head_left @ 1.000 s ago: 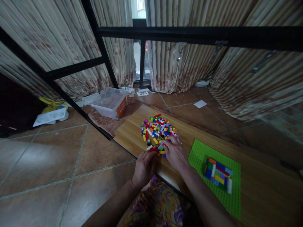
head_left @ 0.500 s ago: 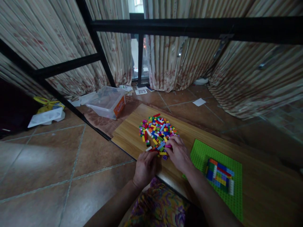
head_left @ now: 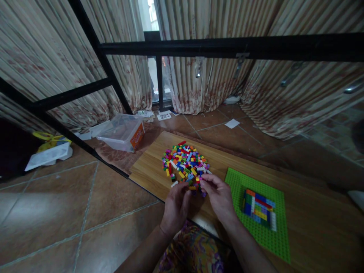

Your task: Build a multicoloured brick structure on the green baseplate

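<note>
Fingers (head_left: 205, 184) of both hands now together, off the brick pile (head_left: 185, 165).

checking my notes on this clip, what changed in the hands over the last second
The right hand drew back from the pile of small coloured plastic bricks toward the left hand; fingertips now meet at the pile's near edge. Whether either holds a brick is unclear. The green studded baseplate and its brick block stayed.

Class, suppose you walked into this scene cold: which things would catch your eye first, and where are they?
A bright heap of small multicoloured building bricks lies on a wooden board on the tiled floor. Right of it, a green baseplate carries a low, partly built brick block. The left hand and right hand meet at the heap's near edge, fingers among the bricks.
</note>
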A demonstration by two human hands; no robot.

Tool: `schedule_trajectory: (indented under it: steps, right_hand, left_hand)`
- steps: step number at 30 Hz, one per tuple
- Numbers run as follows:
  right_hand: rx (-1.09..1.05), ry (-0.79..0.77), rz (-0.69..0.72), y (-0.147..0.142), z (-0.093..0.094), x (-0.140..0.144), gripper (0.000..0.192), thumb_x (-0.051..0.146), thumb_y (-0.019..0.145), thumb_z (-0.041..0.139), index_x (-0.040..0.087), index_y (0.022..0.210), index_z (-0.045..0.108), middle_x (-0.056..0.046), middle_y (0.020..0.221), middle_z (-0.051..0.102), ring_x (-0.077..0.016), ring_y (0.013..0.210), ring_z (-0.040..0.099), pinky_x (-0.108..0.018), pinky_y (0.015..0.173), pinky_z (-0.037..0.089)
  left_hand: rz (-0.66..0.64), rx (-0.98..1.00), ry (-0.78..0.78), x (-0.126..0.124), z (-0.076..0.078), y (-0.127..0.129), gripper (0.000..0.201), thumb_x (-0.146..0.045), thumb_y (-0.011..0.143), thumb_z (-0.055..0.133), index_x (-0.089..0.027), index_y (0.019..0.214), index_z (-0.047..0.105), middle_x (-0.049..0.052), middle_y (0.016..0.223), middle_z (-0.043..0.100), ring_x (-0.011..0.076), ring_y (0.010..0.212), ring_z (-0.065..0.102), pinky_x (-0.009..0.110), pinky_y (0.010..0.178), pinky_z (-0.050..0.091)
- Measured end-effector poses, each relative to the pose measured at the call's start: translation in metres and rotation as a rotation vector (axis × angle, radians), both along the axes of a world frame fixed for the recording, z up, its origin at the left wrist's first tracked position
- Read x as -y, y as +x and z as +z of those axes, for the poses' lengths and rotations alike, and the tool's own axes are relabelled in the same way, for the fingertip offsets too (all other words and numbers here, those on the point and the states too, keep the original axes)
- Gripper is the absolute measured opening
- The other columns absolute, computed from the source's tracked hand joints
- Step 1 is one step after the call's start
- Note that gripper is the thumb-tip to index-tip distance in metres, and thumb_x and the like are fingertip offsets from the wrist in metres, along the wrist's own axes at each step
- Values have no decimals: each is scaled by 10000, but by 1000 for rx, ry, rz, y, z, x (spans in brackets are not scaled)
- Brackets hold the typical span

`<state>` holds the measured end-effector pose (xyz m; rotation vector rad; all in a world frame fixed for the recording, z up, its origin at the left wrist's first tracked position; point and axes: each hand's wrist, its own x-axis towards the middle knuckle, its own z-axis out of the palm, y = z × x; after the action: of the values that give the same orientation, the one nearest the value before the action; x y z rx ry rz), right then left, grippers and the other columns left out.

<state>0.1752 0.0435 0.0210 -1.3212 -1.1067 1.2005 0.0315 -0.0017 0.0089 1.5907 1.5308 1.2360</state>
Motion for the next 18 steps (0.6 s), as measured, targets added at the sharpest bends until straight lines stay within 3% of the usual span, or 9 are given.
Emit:
schedule_trajectory:
  steps: [5, 9, 12, 18]
  right_hand:
    - [-224, -124, -37, -6, 18, 28, 351, 458, 651, 768, 208, 891, 711, -31, 818, 727, -173, 706, 643, -305, 646, 532]
    - [-242, -109, -19, -2, 24, 38, 304, 443, 680, 745, 212, 876, 724, -28, 781, 720, -170, 679, 638, -300, 637, 531]
    - [-229, -78, -19, 0, 23, 42, 236, 403, 706, 724, 214, 848, 726, -19, 768, 712, -161, 673, 631, -290, 646, 524]
    - [-271, -57, -7, 0, 21, 48, 192, 373, 724, 715, 208, 821, 720, -9, 748, 697, -143, 656, 609, -269, 628, 509]
  left_hand:
    - [-197, 369, -198, -6, 23, 19, 243, -393, 924, 506, -167, 927, 594, 18, 813, 642, 142, 766, 609, 251, 704, 489]
    - [-216, 578, -283, -6, 27, 27, 269, -434, 876, 575, -169, 925, 573, -1, 781, 606, 123, 713, 576, 233, 659, 474]
    - [-222, 591, -303, -3, 27, 28, 303, -432, 856, 601, -174, 1010, 562, 2, 802, 598, 114, 691, 553, 222, 627, 455]
    - [-191, 529, -364, -4, 28, 29, 319, -430, 814, 641, -159, 978, 600, -10, 735, 587, 95, 613, 506, 199, 555, 403]
